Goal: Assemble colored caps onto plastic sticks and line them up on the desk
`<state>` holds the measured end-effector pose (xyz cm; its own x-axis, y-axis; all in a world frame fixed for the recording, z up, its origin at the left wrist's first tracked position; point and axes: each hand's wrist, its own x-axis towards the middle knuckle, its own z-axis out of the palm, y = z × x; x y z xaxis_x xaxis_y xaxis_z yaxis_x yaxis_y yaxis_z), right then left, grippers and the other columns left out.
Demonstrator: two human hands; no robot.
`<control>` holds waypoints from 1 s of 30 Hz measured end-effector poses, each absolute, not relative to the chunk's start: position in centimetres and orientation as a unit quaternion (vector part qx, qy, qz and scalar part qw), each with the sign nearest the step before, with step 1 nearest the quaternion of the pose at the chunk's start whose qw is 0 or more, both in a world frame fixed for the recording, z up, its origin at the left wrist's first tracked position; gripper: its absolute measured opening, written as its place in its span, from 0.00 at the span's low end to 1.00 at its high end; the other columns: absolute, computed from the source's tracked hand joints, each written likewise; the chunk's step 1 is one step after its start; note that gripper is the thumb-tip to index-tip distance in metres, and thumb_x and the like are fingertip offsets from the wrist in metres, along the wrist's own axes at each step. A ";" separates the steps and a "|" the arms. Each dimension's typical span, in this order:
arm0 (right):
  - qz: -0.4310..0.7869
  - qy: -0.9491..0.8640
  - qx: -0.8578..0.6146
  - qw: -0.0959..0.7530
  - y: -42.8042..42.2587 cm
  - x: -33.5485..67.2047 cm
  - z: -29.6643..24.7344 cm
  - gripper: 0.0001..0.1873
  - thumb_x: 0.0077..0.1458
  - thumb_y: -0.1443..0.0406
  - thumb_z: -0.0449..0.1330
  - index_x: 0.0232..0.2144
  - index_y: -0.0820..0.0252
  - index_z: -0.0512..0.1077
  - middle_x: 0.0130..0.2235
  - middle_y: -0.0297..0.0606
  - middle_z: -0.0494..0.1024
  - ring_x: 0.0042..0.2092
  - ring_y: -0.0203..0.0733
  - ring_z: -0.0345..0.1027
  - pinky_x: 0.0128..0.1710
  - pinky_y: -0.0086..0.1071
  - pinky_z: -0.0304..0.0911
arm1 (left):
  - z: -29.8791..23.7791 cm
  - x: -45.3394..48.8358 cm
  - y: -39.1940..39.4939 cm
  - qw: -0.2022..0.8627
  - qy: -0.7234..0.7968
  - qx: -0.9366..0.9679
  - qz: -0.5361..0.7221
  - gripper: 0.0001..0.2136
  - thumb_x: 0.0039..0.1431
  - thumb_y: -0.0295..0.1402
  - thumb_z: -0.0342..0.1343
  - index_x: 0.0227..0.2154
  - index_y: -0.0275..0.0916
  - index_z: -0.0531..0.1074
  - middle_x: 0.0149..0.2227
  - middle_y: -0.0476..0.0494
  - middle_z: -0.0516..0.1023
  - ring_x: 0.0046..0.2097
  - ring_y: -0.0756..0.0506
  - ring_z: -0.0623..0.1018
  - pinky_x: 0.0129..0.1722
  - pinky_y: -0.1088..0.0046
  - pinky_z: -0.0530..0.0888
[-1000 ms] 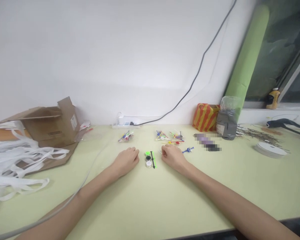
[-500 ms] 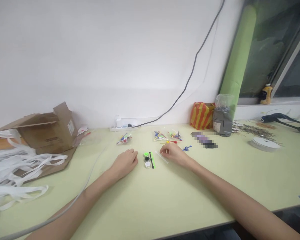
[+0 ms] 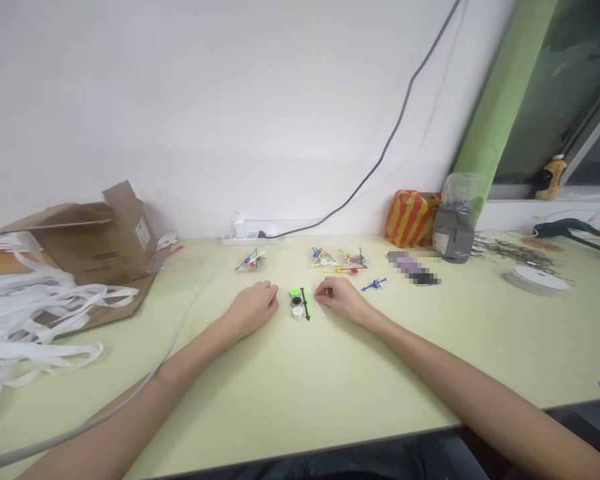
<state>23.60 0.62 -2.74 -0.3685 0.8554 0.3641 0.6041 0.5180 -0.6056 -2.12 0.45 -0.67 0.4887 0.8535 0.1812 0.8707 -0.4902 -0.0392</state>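
Note:
My left hand rests on the pale green table with its fingers curled under and nothing visible in them. Just right of it lie three small round caps, green, black and white, beside a green and black stick. My right hand sits on the other side of these parts, fingers curled, its fingertips pinching a thin clear stick that lies against the table.
Small bags of coloured sticks and a loose blue stick lie behind the hands. A cardboard box and white straps fill the left. A power strip, striped bag, grey bag and tape roll line the back and right.
My right hand has slid left towards the caps, bringing the thin clear stick with it. My left hand has stayed put. The view has shifted slightly.

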 end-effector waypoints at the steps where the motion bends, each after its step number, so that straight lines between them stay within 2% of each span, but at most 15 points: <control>1: 0.190 -0.805 -0.452 0.334 0.6 23.6 -2.8 0.05 0.56 0.70 0.62 0.32 0.63 0.79 0.33 0.39 0.78 0.33 0.37 0.68 0.36 0.30 0.60 | -0.7 -2.2 0.5 0.064 -0.501 -0.860 -0.069 0.11 0.66 0.31 0.42 0.31 0.40 0.67 0.35 0.40 0.73 0.39 0.41 0.74 0.35 0.64 0.66; 16: 0.177 -0.813 -0.450 0.325 0.7 23.7 -2.7 0.08 0.52 0.73 0.59 0.31 0.63 0.78 0.32 0.37 0.77 0.32 0.36 0.67 0.33 0.28 0.59 | -0.2 -1.7 0.2 0.070 -0.511 -0.856 -0.036 0.11 0.67 0.32 0.41 0.31 0.40 0.66 0.36 0.41 0.73 0.38 0.43 0.73 0.34 0.66 0.64; 23: 0.101 -0.819 -0.511 0.241 0.6 25.0 -1.4 0.04 0.50 0.73 0.58 0.28 0.61 0.72 0.30 0.37 0.77 0.32 0.37 0.65 0.32 0.28 0.53 | 0.2 -1.4 -0.1 0.059 -0.518 -0.853 -0.032 0.11 0.67 0.32 0.42 0.32 0.40 0.68 0.37 0.40 0.73 0.39 0.43 0.74 0.35 0.67 0.66; 30: 0.058 -0.834 -0.525 0.158 0.0 25.7 -0.2 0.05 0.51 0.73 0.56 0.27 0.60 0.68 0.29 0.39 0.75 0.31 0.38 0.62 0.29 0.30 0.48 | -0.1 -1.7 0.2 0.064 -0.508 -0.858 -0.038 0.11 0.67 0.32 0.41 0.31 0.40 0.67 0.36 0.41 0.73 0.38 0.43 0.74 0.34 0.66 0.66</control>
<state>25.69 -0.02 -0.15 -0.3986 0.8943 0.2035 0.8575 0.4421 -0.2631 -1.69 0.21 -0.08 0.4811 0.8671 0.1295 0.8767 -0.4758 -0.0708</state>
